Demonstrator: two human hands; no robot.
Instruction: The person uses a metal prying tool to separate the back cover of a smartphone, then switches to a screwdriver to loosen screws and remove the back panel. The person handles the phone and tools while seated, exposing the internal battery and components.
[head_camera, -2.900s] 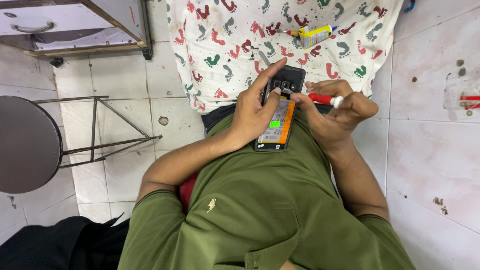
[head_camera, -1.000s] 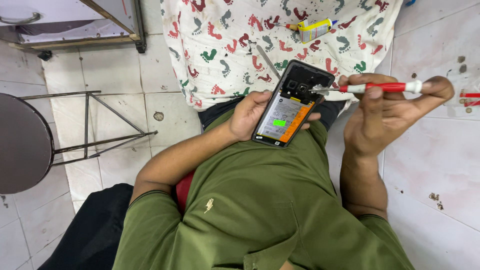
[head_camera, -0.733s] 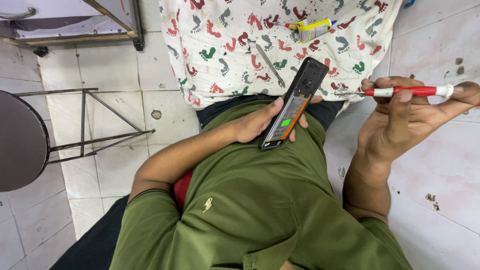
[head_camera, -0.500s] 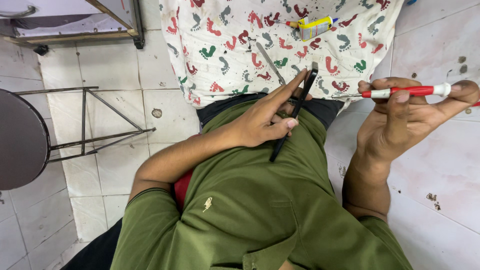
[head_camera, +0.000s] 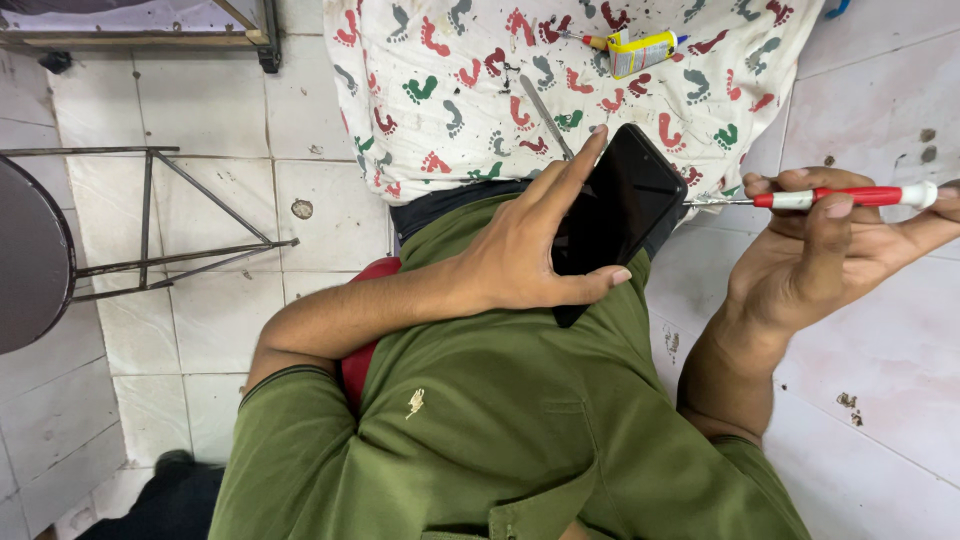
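While the left hand (head_camera: 520, 265) grips a black phone (head_camera: 615, 215), the right hand (head_camera: 820, 250) pinches a red-handled screwdriver (head_camera: 830, 198) below a yellow tube (head_camera: 640, 52).

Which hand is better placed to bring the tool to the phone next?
Right, probably. The right hand grips the red-and-white screwdriver, its tip pointing at the black phone beside it. The left hand is occupied holding that phone.

White tiled floor (head_camera: 220, 210) carries all. Footprint-patterned cloth (head_camera: 450, 90) spread at 12 o'clock; on it thin metal tool (head_camera: 545, 103), small yellow tube (head_camera: 642, 52) just beside red-handled tool (head_camera: 575, 38). Metal-framed stool (head_camera: 150, 225) stands at 9 o'clock.
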